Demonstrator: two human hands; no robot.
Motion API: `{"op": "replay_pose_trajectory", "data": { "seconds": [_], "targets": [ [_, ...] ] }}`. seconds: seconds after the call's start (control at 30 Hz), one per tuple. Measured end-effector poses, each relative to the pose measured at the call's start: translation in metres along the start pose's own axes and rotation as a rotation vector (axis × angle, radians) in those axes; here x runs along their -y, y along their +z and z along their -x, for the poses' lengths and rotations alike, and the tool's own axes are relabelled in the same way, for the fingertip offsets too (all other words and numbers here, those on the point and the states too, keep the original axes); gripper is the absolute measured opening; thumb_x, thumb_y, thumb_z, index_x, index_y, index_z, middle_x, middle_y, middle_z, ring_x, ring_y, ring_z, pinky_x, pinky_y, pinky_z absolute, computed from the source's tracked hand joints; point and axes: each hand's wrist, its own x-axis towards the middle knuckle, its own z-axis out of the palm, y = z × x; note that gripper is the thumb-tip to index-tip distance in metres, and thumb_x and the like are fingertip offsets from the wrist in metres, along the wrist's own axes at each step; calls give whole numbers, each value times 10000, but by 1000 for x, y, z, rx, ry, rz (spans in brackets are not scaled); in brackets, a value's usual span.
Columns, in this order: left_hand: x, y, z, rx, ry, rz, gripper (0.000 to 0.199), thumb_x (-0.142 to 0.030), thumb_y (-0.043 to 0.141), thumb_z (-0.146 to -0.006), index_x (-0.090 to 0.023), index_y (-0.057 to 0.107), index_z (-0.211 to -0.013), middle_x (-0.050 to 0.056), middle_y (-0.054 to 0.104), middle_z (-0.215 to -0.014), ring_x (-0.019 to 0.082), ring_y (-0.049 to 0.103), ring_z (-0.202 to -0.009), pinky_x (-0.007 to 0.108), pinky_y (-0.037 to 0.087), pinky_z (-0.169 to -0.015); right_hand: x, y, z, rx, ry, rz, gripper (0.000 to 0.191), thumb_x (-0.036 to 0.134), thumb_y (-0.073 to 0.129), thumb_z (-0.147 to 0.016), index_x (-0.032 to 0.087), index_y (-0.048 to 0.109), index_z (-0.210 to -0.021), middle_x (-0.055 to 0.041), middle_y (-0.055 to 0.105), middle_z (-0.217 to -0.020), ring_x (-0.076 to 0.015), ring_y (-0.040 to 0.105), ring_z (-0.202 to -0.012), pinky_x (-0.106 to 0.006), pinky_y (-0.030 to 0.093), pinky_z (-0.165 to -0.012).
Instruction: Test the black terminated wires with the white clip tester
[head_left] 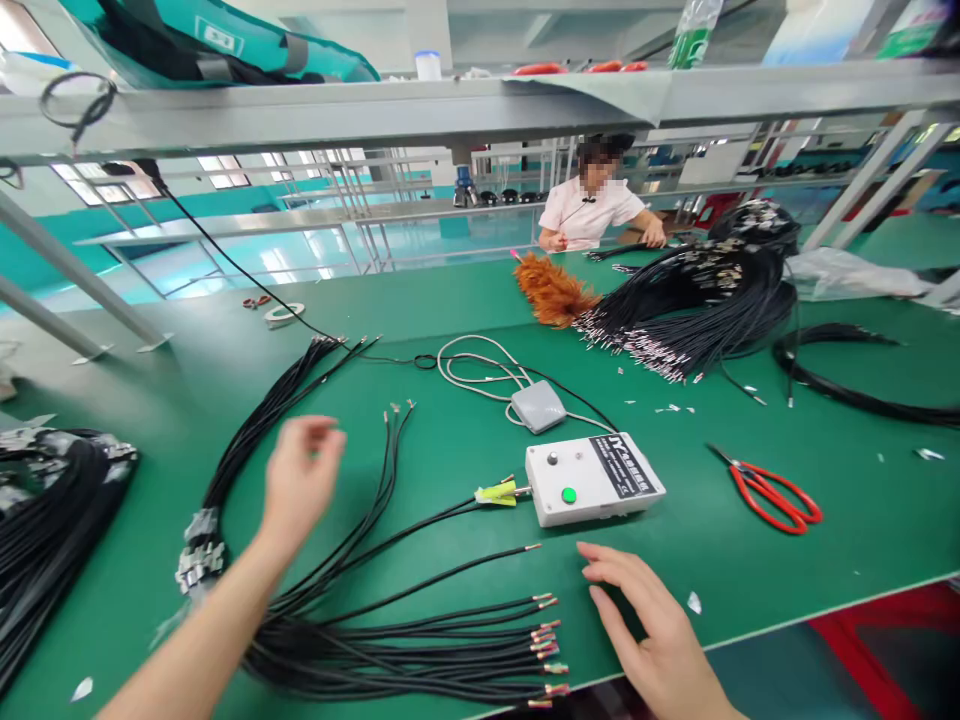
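My left hand (pixel 304 475) is raised over the bench, fingers loosely curled, with a gap before the thumb and nothing visible in it. Beside it runs a bundle of black cables (pixel 251 425). My right hand (pixel 649 630) hovers near the front edge, fingers apart and empty. To its left lie the stripped ends of many black cables (pixel 420 632), with bare wire tips. A white tester box (pixel 592 478) with a green button stands between and beyond my hands. A yellow-taped clip (pixel 498 493) sticks out of its left side, with black cable ends at it.
Red-handled scissors (pixel 776 495) lie right of the box. Behind it are a grey pedal-like block (pixel 538 405) with a coiled cord, a brown duster (pixel 555 290) and a large cable heap (pixel 682 300). More cables (pixel 56 510) lie far left. A person (pixel 596 200) sits across the bench.
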Motion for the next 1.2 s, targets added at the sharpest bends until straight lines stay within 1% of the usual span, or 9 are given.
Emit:
{"op": "replay_pose_trajectory", "data": {
  "seconds": [0.1, 0.17, 0.27, 0.5, 0.63, 0.77, 0.97, 1.1, 1.2],
  "targets": [
    [-18, 27, 63, 393, 204, 23, 135, -294, 596, -817, -229, 691, -888, 21, 719, -892, 212, 675, -863, 341, 564, -815, 4, 6, -8, 7, -1, -52, 163, 177, 521, -924, 250, 599, -1046, -68, 695, -1146, -217, 659, -1055, -354, 576, -870],
    [-25, 38, 89, 509, 248, -8, 192, -233, 552, -829, -222, 681, -970, 62, 713, -1002, 246, 656, -946, 402, 543, -880, 6, 8, -14, 23, -12, -76, 156, 174, 520, -920, 246, 607, -1027, -73, 704, -1122, -217, 671, -1033, -346, 583, -860],
    [-30, 38, 104, 595, 248, -75, 197, -173, 504, -847, -200, 650, -975, 97, 676, -984, 276, 625, -919, 454, 536, -831, 10, 11, -20, 63, -29, -98, 168, 159, 518, -915, 238, 611, -1029, -80, 708, -1117, -219, 678, -1024, -336, 590, -853],
    [-41, 10, 123, 917, 280, -58, 221, -79, 403, -912, -218, 561, -842, 43, 628, -887, 206, 598, -843, 325, 508, -792, 13, 23, -27, 86, -146, -59, 315, 166, 554, -895, 240, 577, -1200, -72, 703, -1174, -217, 678, -1047, -292, 584, -862],
    [-34, 1, 120, 880, 304, -53, 262, -134, 344, -969, -219, 572, -872, 51, 616, -896, 200, 591, -838, 300, 494, -780, 18, 33, -33, 218, -253, -11, 334, 175, 598, -867, 251, 588, -1191, -49, 731, -1080, -207, 695, -932, -284, 583, -775],
    [0, -5, 95, 792, 428, -143, 248, -165, 369, -963, -216, 608, -920, 66, 635, -909, 215, 588, -826, 310, 494, -774, 24, 34, -37, 363, -248, -23, 189, 121, 593, -863, 252, 653, -986, -10, 697, -838, -156, 644, -715, -256, 519, -603],
    [48, -1, 53, 627, 303, -179, 181, -270, 439, -944, -212, 579, -846, 32, 599, -828, 200, 587, -774, 294, 507, -720, 31, 27, -35, 367, -183, -116, 162, 102, 571, -871, 237, 636, -931, -2, 675, -813, -150, 620, -720, -269, 494, -630],
    [23, 6, 74, 586, 369, -241, 172, -253, 428, -951, -218, 597, -962, 93, 619, -1021, 276, 571, -950, 416, 445, -839, 29, 24, -27, 287, -94, -145, 178, 132, 571, -866, 228, 607, -1011, -34, 704, -939, -183, 661, -839, -287, 549, -737],
    [-13, 9, 100, 830, 457, -155, 149, -231, 455, -951, -252, 574, -1038, 63, 622, -1064, 253, 570, -969, 389, 433, -861, 24, 20, -22, 205, 2, -159, 232, 167, 564, -888, 240, 587, -1107, -54, 700, -1048, -199, 671, -949, -278, 562, -826]
  ]
}}
